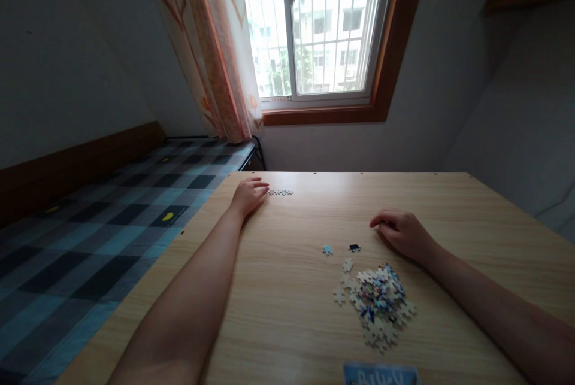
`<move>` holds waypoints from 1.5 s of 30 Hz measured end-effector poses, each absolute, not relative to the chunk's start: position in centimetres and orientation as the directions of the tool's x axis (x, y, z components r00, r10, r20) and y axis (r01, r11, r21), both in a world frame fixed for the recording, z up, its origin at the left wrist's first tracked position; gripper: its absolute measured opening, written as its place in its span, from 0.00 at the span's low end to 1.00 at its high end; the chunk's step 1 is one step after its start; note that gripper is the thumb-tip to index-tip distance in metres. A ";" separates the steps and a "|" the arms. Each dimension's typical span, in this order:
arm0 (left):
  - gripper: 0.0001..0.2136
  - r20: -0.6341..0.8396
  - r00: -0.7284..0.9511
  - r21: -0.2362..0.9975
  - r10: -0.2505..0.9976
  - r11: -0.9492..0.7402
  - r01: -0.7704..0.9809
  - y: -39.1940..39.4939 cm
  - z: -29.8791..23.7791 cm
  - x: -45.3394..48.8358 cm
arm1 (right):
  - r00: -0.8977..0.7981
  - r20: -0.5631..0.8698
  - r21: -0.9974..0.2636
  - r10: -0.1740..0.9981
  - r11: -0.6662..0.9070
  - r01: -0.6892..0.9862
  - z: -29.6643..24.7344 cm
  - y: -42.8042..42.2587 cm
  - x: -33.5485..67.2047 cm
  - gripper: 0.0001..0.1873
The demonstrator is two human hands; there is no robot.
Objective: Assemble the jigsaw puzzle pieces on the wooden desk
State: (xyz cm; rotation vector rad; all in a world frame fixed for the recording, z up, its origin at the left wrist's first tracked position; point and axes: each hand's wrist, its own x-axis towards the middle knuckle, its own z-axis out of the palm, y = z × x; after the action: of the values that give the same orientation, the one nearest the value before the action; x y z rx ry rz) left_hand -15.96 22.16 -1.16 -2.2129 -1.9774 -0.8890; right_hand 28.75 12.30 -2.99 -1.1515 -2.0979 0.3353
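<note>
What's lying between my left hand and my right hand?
The head view shows a short row of puzzle pieces beside the left hand, then bare tabletop to the right hand.

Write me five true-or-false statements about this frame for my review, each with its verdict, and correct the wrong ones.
1. The left hand is at the left end of a short row of puzzle pieces. True.
2. The right hand is buried in the heap of pieces. False: it is beyond the heap, apart from it.
3. A light blue piece and a dark piece lie apart from the heap. True.
4. The curtain covers the whole window. False: it hangs at the left side, leaving much of the glass uncovered.
5. The bed has a checked cover. True.
</note>
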 end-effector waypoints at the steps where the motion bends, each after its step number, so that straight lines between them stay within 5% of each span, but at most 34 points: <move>1: 0.14 0.441 -0.004 0.341 0.898 -0.163 0.926 22.2 -1.2 -16.2 | -0.352 0.462 -0.527 0.814 0.571 0.629 -3.0 12.3 28.8 0.13; 32: 0.13 0.445 -0.009 0.301 0.896 -0.140 0.943 22.0 -1.0 -16.4 | -0.335 0.454 -0.550 0.825 0.556 0.624 -2.8 12.2 28.7 0.13; 37: 0.13 0.565 0.126 0.170 0.815 -0.265 0.949 20.7 1.1 -14.2 | -0.298 0.438 -0.571 0.848 0.518 0.637 -2.8 12.6 28.8 0.13; 42: 0.11 0.249 0.464 0.007 0.850 -0.481 0.877 18.2 4.8 -7.6 | -0.223 0.439 -0.618 0.871 0.472 0.628 -2.8 13.0 29.1 0.14; 45: 0.07 0.045 0.539 0.034 0.841 -0.540 0.841 15.6 6.5 -2.7 | -0.203 0.439 -0.622 0.875 0.459 0.634 -2.7 13.0 29.1 0.14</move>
State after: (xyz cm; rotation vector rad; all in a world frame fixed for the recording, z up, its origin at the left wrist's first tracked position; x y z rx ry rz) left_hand -2.74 15.61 6.51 -2.7626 -1.5100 -0.0881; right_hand 29.05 13.03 -2.72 -1.2618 -1.9321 0.3932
